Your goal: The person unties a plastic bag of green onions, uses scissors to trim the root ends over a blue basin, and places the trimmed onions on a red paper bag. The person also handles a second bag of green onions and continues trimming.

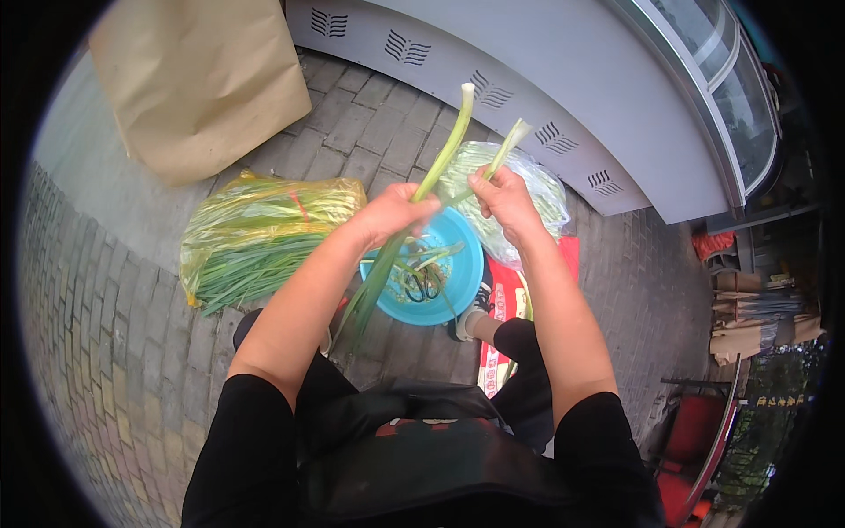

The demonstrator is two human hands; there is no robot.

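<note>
My left hand (393,214) is closed around a long green onion stalk (444,150) whose pale cut end points up and away and whose green leaves hang down toward my knee. My right hand (504,201) pinches a thinner pale strip (508,146) that splits off the same stalk. Both hands hover above a round blue basin (466,264) on the paving, which holds green trimmings and a pair of scissors (423,283).
A yellow plastic bag (255,231) of green onions lies to the left of the basin. A clear bag (537,189) of more stalks lies behind it. A brown paper sheet (198,79) is at the back left. A grey display-case base (546,97) curves along the back.
</note>
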